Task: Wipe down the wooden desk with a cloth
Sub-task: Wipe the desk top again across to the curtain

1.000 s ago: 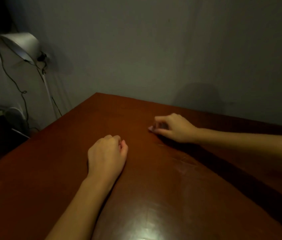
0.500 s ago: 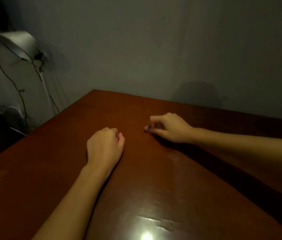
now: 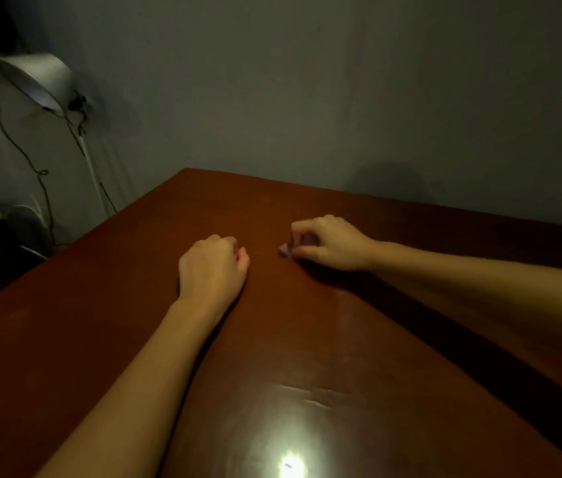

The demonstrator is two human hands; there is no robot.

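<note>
Wooden desk: reddish-brown top fills the near and middle field, running to a far edge against a grey wall; glare from a light sits on the near surface, with faint smears to its far right.

Step in hand, by judgement: wiping under way or being set up at the far middle of the top; most of the surface remains to be covered; the next move calls for spreading the wad flatter and drawing it in long passes toward the near edge.

Lamp: pale shade at far left, off the desk, cables hanging below it.

Left hand: rests on the desk at centre, fingers curled under into a fist; nothing visible in it.

Right hand: just to the right and slightly farther, apart from the left; thumb and fingers pinch together, low on the wood.

Cloth: only a small pale corner shows, protruding left from the right hand's pinch; it lies between the two hands, clear of the left; too small to confirm material.
</note>
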